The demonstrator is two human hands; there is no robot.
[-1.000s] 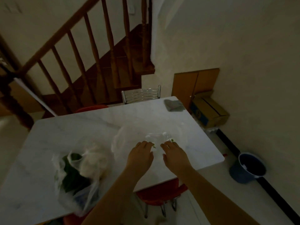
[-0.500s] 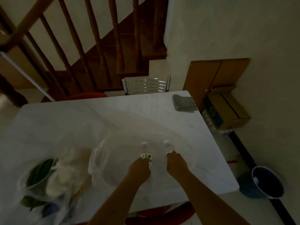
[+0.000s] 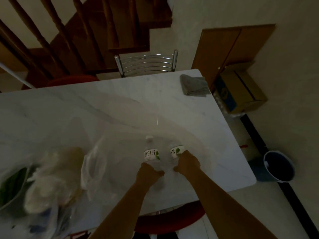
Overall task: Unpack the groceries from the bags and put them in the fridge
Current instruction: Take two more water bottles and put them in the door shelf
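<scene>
Two clear water bottles with white labels stand upright over the white marble table [image 3: 86, 114]. My left hand [image 3: 146, 173] grips the lower part of the left bottle [image 3: 151, 152]. My right hand [image 3: 187, 163] grips the right bottle [image 3: 175, 150]. A thin clear plastic bag [image 3: 93, 166] lies slack just left of the bottles. Further left sits a second bag [image 3: 39, 190] holding green leaves and pale groceries.
A grey cloth [image 3: 194, 85] lies at the table's far right corner. A chrome chair [image 3: 146, 63] stands behind the table, a red chair [image 3: 169, 219] below its near edge. A cardboard box [image 3: 241, 94] and a blue bucket [image 3: 278, 165] sit on the floor to the right.
Both hands went into the clear bag, closed on the two bottles and lifted them upright out of it. The view has shifted closer to the table.
</scene>
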